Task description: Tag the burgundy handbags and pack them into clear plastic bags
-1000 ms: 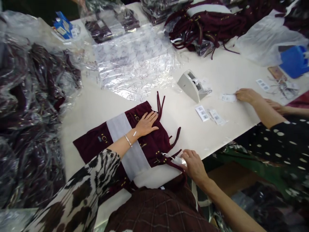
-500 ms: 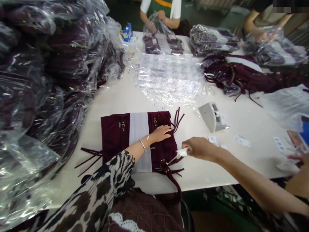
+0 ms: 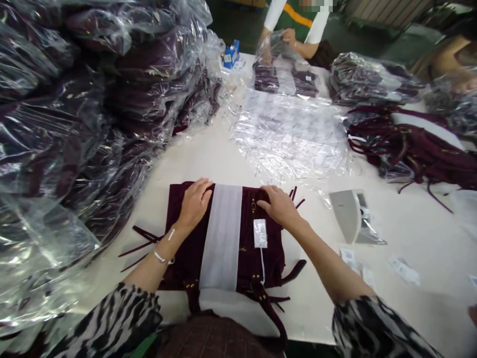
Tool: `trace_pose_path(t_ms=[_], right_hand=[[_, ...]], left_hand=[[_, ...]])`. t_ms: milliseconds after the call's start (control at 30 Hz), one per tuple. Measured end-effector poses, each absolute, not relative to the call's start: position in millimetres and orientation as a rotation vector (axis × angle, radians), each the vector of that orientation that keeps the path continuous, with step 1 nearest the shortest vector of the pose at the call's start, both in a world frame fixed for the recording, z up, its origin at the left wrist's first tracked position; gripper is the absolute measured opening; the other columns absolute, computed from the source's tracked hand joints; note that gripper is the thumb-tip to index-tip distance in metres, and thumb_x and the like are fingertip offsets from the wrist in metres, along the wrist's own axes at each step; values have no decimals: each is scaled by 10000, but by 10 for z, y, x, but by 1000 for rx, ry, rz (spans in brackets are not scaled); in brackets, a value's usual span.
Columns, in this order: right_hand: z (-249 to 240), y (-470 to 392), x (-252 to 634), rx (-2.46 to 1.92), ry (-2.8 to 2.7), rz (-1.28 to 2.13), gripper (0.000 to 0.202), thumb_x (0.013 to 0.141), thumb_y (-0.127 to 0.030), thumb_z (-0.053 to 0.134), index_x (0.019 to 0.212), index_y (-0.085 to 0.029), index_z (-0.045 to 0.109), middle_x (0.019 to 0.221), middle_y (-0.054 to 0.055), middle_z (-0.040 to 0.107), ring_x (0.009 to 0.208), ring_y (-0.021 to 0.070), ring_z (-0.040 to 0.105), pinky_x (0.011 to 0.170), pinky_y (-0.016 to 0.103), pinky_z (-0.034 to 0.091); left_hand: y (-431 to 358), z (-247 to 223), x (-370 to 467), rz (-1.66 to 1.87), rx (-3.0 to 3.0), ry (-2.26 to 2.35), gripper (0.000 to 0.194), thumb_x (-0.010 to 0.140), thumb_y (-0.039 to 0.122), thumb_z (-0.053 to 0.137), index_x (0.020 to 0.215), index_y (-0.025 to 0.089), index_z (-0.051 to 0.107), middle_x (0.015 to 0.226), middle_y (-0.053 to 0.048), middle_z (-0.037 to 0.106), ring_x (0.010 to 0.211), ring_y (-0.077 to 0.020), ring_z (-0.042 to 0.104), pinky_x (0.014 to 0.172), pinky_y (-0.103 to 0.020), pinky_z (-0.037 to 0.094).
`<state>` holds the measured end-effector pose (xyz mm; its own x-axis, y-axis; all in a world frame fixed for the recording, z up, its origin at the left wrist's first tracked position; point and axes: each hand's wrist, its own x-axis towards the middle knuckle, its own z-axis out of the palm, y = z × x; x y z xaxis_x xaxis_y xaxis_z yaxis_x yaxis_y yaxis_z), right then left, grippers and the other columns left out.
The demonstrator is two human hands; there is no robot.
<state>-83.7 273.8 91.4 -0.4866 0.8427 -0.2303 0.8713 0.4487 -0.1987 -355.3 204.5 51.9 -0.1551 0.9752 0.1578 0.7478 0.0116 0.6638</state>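
Note:
A dark maroon handbag (image 3: 186,238) lies flat in front of me, with a pale paper band (image 3: 222,233) across its middle. Buckles, studs, tassels and handles show along its edges. My left hand (image 3: 194,201) rests open on the bag's upper left, its fingers stretched toward the top edge. On the upper right lies my right hand (image 3: 278,203), also open, fingertips at the top edge and thumb apart. Just below it, a white hang tag (image 3: 260,233) on a white string rests on the bag's right panel.
Plastic-wrapped bags (image 3: 141,94) are heaped high at left. Clear plastic sheets (image 3: 290,129) lie ahead. A grey dispenser-like holder (image 3: 346,211) and loose tags (image 3: 404,270) sit at right, with more maroon bags (image 3: 413,139) beyond. Across the table, a person (image 3: 294,37) handles a bagged item.
My right hand has let go of the small white item and moved onto the bag. My left hand has shifted to the bag's left side. The white tag now lies on the right panel.

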Motion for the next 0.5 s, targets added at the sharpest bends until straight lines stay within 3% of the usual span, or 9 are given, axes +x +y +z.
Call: trace_pose_path(t_ms=[100, 167, 333, 500], right_hand=[[628, 2657, -932, 1907, 2836, -321, 648, 980, -481, 422, 1510, -129, 297, 1538, 170, 377, 1457, 296, 257, 1161, 505, 244], [245, 2601, -975, 1907, 2937, -187, 698, 983, -505, 400, 1529, -98, 248, 1560, 186, 335, 1489, 307, 170, 1183, 545, 162], [-404, 2647, -867, 1782, 3002, -221, 742, 956, -537, 444, 1523, -89, 276, 1541, 200, 367, 1465, 309, 252, 1175, 528, 216], [-109, 2908, -662, 2057, 2845, -375, 511, 978, -447, 425, 1392, -158, 505, 1399, 162, 550, 1335, 302, 448, 1123, 517, 303]], left_hand=[[2058, 385, -3860, 632, 2005, 2264, 469, 980, 376, 426, 1397, 168, 481, 1549, -136, 376, 1483, -291, 218, 1205, -538, 143], [2080, 181, -3991, 438, 2033, 2364, 537, 979, 411, 415, 1450, 151, 416, 1575, -155, 321, 1489, -323, 186, 1196, -583, 96], [2108, -193, -4281, 201, 1919, 2324, 517, 986, 421, 366, 1460, 219, 410, 1541, -110, 400, 1444, -290, 303, 1179, -545, 198], [2196, -83, -4497, 244, 1861, 2228, 447, 1006, 407, 274, 1230, 209, 607, 1251, -93, 644, 1154, -228, 562, 1025, -381, 419]])
